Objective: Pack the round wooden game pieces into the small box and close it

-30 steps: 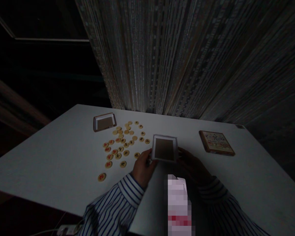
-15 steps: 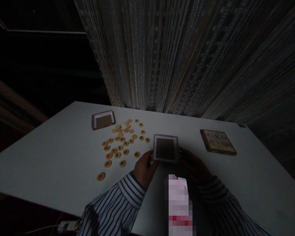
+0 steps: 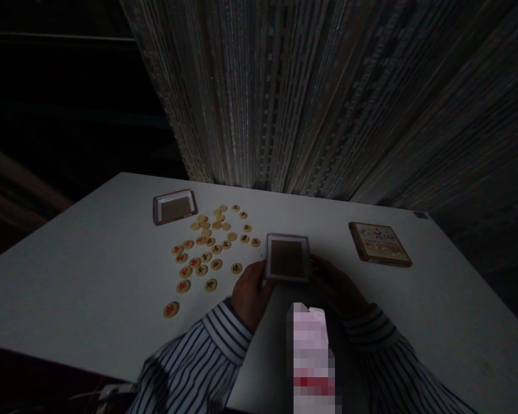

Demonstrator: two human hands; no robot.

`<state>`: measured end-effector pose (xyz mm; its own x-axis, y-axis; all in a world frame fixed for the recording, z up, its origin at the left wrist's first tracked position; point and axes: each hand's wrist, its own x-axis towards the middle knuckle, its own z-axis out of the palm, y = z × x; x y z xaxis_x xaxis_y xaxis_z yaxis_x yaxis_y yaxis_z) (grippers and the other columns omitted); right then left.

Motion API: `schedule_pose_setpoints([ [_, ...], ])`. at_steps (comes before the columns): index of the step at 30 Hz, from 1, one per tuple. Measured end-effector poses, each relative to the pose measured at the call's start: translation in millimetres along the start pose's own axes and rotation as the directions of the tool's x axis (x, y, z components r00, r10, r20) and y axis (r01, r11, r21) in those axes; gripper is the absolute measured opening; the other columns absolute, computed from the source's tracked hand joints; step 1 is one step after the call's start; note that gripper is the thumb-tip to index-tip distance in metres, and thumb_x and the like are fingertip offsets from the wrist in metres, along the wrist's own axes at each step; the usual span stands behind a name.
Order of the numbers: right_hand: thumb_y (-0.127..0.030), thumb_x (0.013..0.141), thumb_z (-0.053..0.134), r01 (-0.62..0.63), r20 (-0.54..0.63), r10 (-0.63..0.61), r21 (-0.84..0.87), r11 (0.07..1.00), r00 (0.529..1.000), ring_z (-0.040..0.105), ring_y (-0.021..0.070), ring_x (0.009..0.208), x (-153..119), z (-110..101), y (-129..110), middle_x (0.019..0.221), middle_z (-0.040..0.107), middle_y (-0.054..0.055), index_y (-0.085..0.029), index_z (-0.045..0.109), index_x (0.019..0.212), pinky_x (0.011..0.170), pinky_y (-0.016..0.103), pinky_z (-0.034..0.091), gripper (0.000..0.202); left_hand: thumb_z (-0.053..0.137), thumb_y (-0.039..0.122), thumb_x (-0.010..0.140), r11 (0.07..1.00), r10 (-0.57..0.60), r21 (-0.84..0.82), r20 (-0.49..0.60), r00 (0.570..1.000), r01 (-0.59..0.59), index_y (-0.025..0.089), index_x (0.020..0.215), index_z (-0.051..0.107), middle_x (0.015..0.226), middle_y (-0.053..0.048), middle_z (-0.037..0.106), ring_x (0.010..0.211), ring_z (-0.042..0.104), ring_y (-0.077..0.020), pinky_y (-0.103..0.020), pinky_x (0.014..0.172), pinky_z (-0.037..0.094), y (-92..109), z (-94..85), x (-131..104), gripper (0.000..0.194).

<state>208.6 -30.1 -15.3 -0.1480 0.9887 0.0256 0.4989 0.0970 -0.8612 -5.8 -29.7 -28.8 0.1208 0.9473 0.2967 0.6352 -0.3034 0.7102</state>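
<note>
Between my hands is a shallow open box (image 3: 287, 258) with a pale rim and a brown inside floor. My left hand (image 3: 251, 292) grips its left side, thumb toward the near corner. At the right side, my right hand (image 3: 334, 283) is closed on the box too, its fingers partly lost in shadow. Left of the box, round wooden Chinese chess pieces (image 3: 216, 264) lie scattered, some with red characters, some with black, others showing a plain face.
A second shallow open box (image 3: 175, 207) lies at the back left of the white table (image 3: 90, 276). To the right rests a flat box with a printed top (image 3: 380, 244). A striped curtain (image 3: 259, 115) hangs behind the table. Something pixelated covers the lower middle.
The view has shifted slightly, so the table and pieces appear a little further left. Both hands keep their hold on the open box, and the pieces look unmoved on the table.
</note>
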Motion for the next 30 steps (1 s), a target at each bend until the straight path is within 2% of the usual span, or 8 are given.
schedule_pose_setpoints([
  [7, -0.036, 0.081, 0.049, 0.011, -0.026, -0.013, -0.049, 0.999, 1.000, 0.058, 0.0232, 0.101, -0.5, 1.2, 7.4, 0.113, 0.060, 0.011, -0.020, 0.045, 0.125, 0.087, 0.044, 0.048, 0.047, 0.053, 0.025, 0.078, 1.000, 0.009, 0.013, 0.007, 1.000, -0.009, 0.017, 0.111, 0.054, 0.105, -0.011, 0.064, 0.098, 0.059, -0.0219, -0.038, 0.085, 0.049, 2.3, -1.3, -0.6, 0.034],
  [11, -0.035, 0.081, 0.050, 0.050, -0.052, -0.056, -0.117, 0.992, 0.997, 0.055, 0.0239, 0.105, 0.1, -0.1, 11.7, 0.116, 0.057, 0.010, -0.023, 0.048, 0.122, 0.089, 0.044, 0.046, 0.043, 0.053, 0.025, 0.079, 0.999, 0.032, 0.017, 0.018, 0.999, -0.032, 0.017, 0.111, 0.055, 0.103, -0.010, 0.064, 0.097, 0.060, -0.0215, -0.037, 0.084, 0.049, 3.8, -2.8, -0.6, 0.033],
  [14, -0.034, 0.080, 0.049, 0.080, -0.051, -0.088, -0.134, 0.988, 0.995, 0.056, 0.0243, 0.104, 0.6, -1.4, 10.4, 0.114, 0.058, 0.009, -0.025, 0.050, 0.121, 0.088, 0.044, 0.047, 0.042, 0.052, 0.023, 0.079, 0.999, 0.048, 0.015, 0.018, 0.999, -0.048, 0.017, 0.110, 0.055, 0.104, -0.010, 0.064, 0.097, 0.059, -0.0213, -0.036, 0.084, 0.049, 2.9, -2.4, -0.9, 0.032],
  [20, -0.035, 0.079, 0.050, 0.072, -0.069, -0.081, -0.132, 0.989, 0.994, 0.054, 0.0269, 0.106, 1.5, -0.3, 8.4, 0.114, 0.058, 0.011, -0.022, 0.052, 0.119, 0.090, 0.045, 0.044, 0.043, 0.053, 0.022, 0.078, 0.998, 0.054, 0.021, 0.019, 0.998, -0.054, 0.017, 0.110, 0.054, 0.104, -0.010, 0.063, 0.098, 0.059, -0.0215, -0.036, 0.085, 0.048, 0.0, -0.2, -1.0, 0.032],
  [30, -0.031, 0.080, 0.048, 0.092, -0.054, -0.105, -0.199, 0.976, 0.993, 0.055, 0.0251, 0.104, 0.5, -1.2, 7.8, 0.113, 0.058, 0.011, -0.022, 0.050, 0.121, 0.089, 0.044, 0.045, 0.042, 0.055, 0.024, 0.078, 0.994, 0.063, 0.089, 0.013, 0.998, -0.063, 0.015, 0.108, 0.057, 0.104, -0.011, 0.065, 0.096, 0.060, -0.0231, -0.037, 0.085, 0.049, -2.4, 1.5, 0.1, 0.031],
])
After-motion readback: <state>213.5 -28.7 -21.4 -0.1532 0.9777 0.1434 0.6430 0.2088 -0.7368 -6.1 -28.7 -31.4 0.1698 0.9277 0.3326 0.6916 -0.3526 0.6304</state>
